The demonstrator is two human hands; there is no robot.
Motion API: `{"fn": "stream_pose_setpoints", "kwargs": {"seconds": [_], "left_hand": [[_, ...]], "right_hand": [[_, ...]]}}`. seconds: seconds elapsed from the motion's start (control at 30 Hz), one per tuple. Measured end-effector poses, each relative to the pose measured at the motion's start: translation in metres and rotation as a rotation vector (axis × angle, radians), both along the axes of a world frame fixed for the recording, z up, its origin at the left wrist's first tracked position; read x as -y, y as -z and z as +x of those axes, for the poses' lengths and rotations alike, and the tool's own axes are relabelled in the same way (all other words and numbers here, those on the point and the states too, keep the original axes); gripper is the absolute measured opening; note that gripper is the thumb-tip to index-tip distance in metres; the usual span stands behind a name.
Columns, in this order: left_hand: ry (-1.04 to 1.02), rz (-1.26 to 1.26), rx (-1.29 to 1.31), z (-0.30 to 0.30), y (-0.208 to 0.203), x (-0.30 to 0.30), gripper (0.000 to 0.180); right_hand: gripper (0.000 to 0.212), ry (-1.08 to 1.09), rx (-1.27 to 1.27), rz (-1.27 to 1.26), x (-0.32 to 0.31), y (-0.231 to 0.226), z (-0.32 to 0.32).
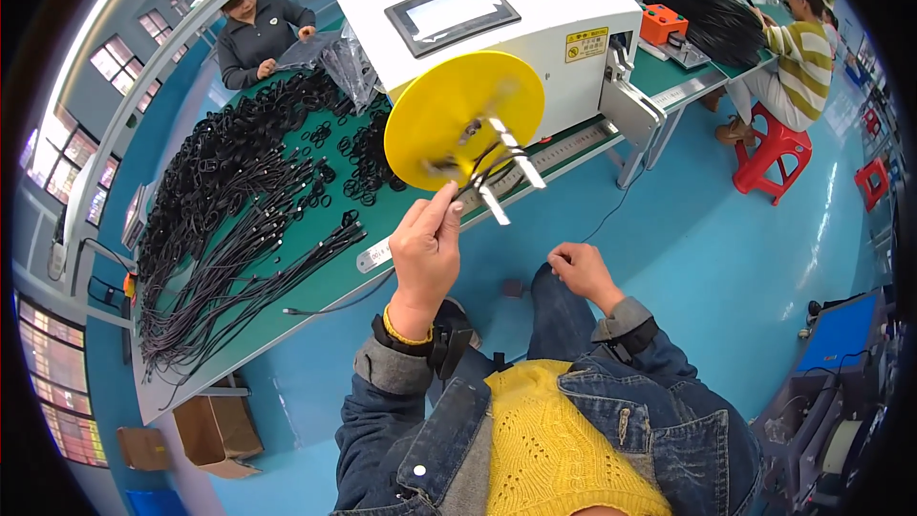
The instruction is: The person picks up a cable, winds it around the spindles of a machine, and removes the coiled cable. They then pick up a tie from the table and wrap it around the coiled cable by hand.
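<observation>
My left hand [425,250] pinches a thin black cable [346,305] between thumb and fingers, just below the yellow disc [435,115]. One part of the cable loops around the two metal prongs [517,155] that stick out from the disc. Its other end hangs past my wrist over the table's front edge, with a connector at the tip. The disc sits on the front of a white machine [564,24]; its prongs look slightly blurred. Near my knee, my right hand [585,273] is closed, its fingers curled, with nothing visible in it.
Loose black cables [229,277] and a heap of coiled ones [239,148] cover the green table. A metal ruler [375,256] lies along its front edge. An orange control box [662,25] stands right of the machine. Two people sit nearby. A cardboard box [215,430] rests below.
</observation>
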State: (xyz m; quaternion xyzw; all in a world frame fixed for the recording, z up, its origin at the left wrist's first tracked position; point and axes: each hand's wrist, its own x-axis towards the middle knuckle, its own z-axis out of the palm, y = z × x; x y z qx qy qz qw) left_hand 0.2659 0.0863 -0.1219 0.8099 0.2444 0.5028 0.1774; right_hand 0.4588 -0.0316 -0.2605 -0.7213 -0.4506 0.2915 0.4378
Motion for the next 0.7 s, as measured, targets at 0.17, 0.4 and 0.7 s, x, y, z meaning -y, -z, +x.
{"fn": "stream_pose_setpoints", "kwargs": {"seconds": [0.17, 0.4, 0.7], "left_hand": [[0.008, -0.123, 0.065, -0.001, 0.016, 0.001, 0.02], [0.009, -0.044, 0.053, 0.009, 0.012, 0.005, 0.024], [-0.1, 0.479, -0.314, 0.053, -0.033, 0.012, 0.025]], "right_hand": [[0.018, -0.01, -0.031, -0.007, -0.003, 0.001, 0.002], [0.018, -0.024, -0.074, 0.072, -0.015, -0.026, 0.007], [0.015, 0.04, -0.055, 0.625, -0.029, -0.119, -0.011]]}}
